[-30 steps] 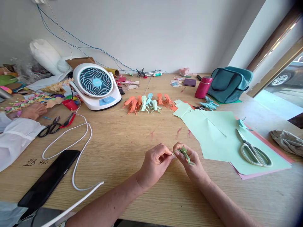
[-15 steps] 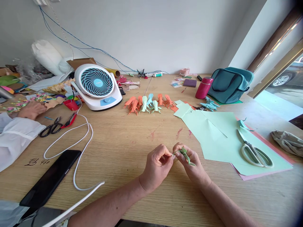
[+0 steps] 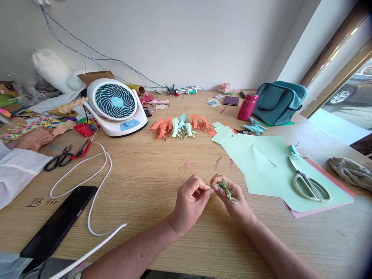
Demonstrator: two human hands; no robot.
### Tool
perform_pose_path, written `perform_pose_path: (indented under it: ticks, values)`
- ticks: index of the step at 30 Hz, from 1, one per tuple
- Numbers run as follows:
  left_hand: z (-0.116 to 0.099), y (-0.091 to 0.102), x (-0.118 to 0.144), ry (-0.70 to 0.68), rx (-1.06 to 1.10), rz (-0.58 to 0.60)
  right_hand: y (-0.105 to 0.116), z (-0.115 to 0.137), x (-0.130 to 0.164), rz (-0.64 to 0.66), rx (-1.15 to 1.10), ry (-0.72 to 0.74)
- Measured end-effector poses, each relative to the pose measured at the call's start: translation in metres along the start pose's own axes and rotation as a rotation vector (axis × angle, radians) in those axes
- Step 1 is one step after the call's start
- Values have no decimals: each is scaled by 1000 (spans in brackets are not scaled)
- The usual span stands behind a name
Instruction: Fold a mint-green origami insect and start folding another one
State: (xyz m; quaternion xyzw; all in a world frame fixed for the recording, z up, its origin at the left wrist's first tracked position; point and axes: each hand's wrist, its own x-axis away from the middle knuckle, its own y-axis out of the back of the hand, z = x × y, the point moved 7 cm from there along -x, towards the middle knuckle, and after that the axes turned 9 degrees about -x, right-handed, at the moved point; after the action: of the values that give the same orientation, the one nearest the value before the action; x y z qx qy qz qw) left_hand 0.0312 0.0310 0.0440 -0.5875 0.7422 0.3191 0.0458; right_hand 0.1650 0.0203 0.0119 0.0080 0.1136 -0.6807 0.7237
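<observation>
You hold a small folded green paper (image 3: 224, 187) in your right hand (image 3: 235, 200), pinched between your thumb and fingers. Your left hand (image 3: 189, 203) has its thumb and finger squeezed together on the paper's thin tip; the tip itself is too tiny to see well. Both hands and the paper are just above the table (image 3: 139, 186), close to its near edge, a bit right of the middle.

Further in, toward the far edge, folded paper figures (image 3: 176, 128) stand in a row, some orange, some pale green, one blue. To the right lie big green sheets (image 3: 263, 159), with scissors (image 3: 309, 186) on top, toward the right edge. A white fan (image 3: 116, 106) stands toward the far left corner. A black phone (image 3: 59, 223) lies by the near left corner. At the left edge, another person's hand (image 3: 36, 138) rests near red-handled cutters (image 3: 81, 149).
</observation>
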Motion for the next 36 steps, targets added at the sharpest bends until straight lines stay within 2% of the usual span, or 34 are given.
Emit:
perform_pose_path:
  ticks: [9, 16, 23, 29, 33, 36]
  values:
    - [-13, 5, 1, -185, -44, -38, 1, -3, 1, 14, -34, -3]
    - [-7, 3, -1, -93, -93, -35, 1, 1, 1, -4, -48, 10]
    - [-11, 3, 0, -140, -108, -42, -1, 4, 0, 9, -25, 9]
    - [-12, 1, 1, -141, -122, -33, -5, 6, 2, 80, 16, 24]
    - [-10, 0, 0, -107, -89, 17, -3, 9, 2, 58, 15, 54]
    - [-12, 4, -1, -148, -100, -12, -2, 7, 2, 28, -3, 36]
